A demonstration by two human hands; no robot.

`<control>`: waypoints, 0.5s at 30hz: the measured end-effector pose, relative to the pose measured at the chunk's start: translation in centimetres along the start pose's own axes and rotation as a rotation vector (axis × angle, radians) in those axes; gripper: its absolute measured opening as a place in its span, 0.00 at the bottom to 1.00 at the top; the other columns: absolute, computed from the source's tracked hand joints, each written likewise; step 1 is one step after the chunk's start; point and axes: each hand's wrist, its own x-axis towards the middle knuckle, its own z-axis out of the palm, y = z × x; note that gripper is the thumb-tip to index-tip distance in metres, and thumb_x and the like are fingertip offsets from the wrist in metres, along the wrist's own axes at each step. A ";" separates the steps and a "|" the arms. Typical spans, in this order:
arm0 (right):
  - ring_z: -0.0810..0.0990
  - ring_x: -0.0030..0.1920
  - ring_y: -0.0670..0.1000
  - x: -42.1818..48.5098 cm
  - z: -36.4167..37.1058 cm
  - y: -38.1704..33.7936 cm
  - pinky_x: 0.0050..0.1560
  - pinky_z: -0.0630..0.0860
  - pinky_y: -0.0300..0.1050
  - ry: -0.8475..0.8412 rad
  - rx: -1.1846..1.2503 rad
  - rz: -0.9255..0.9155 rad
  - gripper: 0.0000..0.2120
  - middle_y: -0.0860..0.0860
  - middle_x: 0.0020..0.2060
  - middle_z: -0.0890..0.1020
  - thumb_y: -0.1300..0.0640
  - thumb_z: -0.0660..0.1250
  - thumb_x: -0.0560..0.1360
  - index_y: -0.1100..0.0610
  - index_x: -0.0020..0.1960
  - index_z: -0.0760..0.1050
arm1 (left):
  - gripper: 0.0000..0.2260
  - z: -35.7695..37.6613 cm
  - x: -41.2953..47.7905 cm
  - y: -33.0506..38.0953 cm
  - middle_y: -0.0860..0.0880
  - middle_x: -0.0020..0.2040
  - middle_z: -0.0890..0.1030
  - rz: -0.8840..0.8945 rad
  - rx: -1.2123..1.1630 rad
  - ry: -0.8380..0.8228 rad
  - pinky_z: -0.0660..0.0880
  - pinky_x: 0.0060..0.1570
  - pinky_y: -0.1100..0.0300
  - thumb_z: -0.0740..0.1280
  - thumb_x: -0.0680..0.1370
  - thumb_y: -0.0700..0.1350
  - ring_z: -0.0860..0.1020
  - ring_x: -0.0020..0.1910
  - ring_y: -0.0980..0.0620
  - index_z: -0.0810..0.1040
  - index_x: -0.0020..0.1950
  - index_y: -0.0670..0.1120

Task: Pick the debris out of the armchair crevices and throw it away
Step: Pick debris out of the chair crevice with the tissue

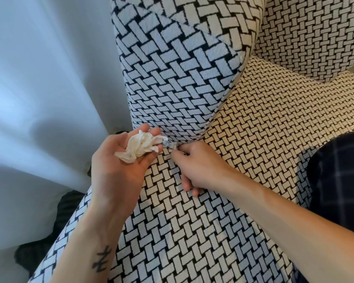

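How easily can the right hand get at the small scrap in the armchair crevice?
Probably yes: the right hand pinches the scrap at the crevice; the left hand, carrying crumpled tissue, sits beside, not blocking.

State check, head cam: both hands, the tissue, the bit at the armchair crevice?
left hand: palm up, fingers relaxed, carrying tissue
crumpled tissue: loose on the left palm
right hand: fingertips pinching the scrap
small scrap: pinched, at the crevice's front end
crevice: armrest pressed against seat

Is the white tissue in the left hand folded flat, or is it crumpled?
Crumpled: the white tissue lies as a wrinkled, twisted wad on the left hand's open palm. Beside it, the right hand pinches a grey scrap.
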 end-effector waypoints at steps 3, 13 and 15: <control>0.77 0.20 0.51 0.3 0.4 -0.7 0.24 0.75 0.38 0.022 -0.007 0.058 0.17 0.52 0.25 0.83 0.42 0.58 0.83 0.54 0.55 0.77 | 0.19 -0.1 -0.1 0.0 0.37 0.63 0.83 -0.008 -0.003 -0.009 0.76 0.64 0.46 0.56 0.82 0.41 0.83 0.61 0.41 0.75 0.67 0.31; 0.77 0.21 0.51 -0.5 0.6 0.8 0.27 0.78 0.45 0.111 0.093 -0.055 0.11 0.51 0.23 0.78 0.48 0.59 0.85 0.48 0.53 0.80 | 0.18 0.1 -0.3 0.1 0.37 0.59 0.85 -0.015 0.026 0.002 0.78 0.60 0.48 0.55 0.83 0.41 0.84 0.59 0.41 0.76 0.65 0.33; 0.77 0.21 0.51 -0.6 0.8 0.6 0.24 0.76 0.42 0.136 0.104 -0.042 0.12 0.51 0.23 0.79 0.46 0.61 0.83 0.49 0.53 0.81 | 0.18 0.1 -0.3 0.1 0.37 0.60 0.84 -0.022 0.022 -0.002 0.77 0.61 0.47 0.55 0.82 0.41 0.84 0.60 0.41 0.77 0.65 0.33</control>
